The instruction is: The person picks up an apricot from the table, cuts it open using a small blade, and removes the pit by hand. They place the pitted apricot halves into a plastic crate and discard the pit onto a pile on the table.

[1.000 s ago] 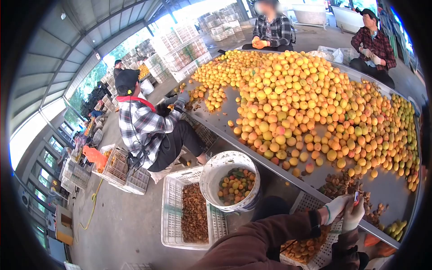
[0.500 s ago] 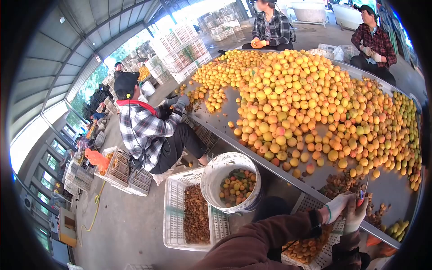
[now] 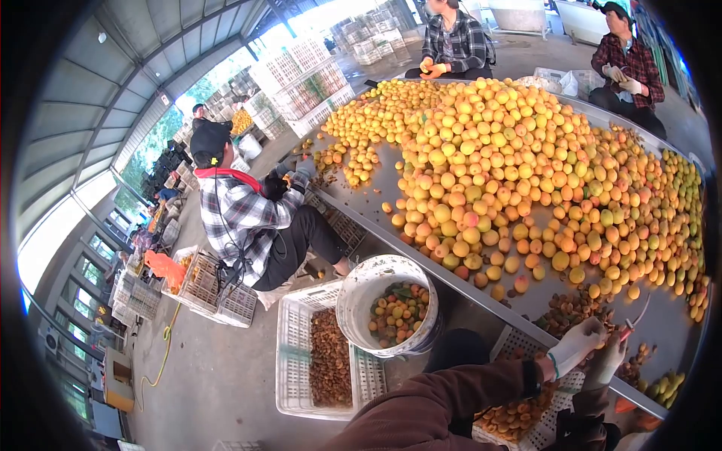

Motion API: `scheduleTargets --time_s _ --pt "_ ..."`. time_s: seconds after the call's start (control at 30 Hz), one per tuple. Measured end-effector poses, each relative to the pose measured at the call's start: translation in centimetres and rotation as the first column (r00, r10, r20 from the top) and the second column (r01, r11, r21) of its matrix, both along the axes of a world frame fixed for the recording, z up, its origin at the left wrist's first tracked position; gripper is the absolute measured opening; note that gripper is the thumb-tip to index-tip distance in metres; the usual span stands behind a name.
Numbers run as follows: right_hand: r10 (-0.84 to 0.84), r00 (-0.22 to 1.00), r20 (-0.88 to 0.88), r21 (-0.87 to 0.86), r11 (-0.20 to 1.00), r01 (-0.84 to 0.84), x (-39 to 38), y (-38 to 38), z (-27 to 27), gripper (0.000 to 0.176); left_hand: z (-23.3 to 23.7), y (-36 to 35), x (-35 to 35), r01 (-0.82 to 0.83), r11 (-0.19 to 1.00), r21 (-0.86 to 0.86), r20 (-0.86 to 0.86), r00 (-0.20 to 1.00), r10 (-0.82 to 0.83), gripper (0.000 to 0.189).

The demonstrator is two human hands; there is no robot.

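Observation:
Both my hands wear pale gloves over the near edge of the metal table (image 3: 511, 304). My left hand (image 3: 577, 347) has its fingers curled together; whatever they hold is hidden. Beside it, my right hand (image 3: 606, 361) grips a small red-handled knife (image 3: 626, 328), its thin curved blade pointing up and away. Just beyond my hands lies a heap of brown apricot scraps (image 3: 568, 312). A large mound of yellow-orange apricots (image 3: 496, 158) covers much of the table. Below my forearms, a white plastic crate (image 3: 560, 410) contains orange apricot pieces (image 3: 511, 417).
A white bucket (image 3: 350, 301) with apricots and leaves stands left of my knee, against a crate (image 3: 293, 376) of brown pieces. One person (image 3: 241, 203) sits left of the table; two others (image 3: 455, 45) (image 3: 628, 68) sit across it. Greenish fruit (image 3: 665, 387) lies at the near right corner.
My hands have moved slightly apart, and the knife now points outward with its blade in view. The person on the left now has a fruit at their hands.

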State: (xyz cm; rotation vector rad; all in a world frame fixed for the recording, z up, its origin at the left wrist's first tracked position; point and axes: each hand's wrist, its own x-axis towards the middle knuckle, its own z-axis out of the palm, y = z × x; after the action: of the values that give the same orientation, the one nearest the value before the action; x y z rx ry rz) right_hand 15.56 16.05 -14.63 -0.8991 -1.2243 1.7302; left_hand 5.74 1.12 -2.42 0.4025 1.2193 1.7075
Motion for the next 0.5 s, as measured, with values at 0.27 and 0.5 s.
scheduleTargets --time_s 0.27,0.5 --pt "0.244 0.964 0.109 0.258 0.929 -0.264 0.8 -3.2 4.7 0.011 1.6 -1.0 -3.2 -0.034 0.986 0.165 0.125 0.992 0.013 0.017" --pt "0.247 0.968 -0.046 0.096 0.966 -0.242 -0.5 -5.3 9.3 0.025 1.4 -0.9 -2.0 0.055 0.986 0.158 0.061 0.996 -0.065 0.018"
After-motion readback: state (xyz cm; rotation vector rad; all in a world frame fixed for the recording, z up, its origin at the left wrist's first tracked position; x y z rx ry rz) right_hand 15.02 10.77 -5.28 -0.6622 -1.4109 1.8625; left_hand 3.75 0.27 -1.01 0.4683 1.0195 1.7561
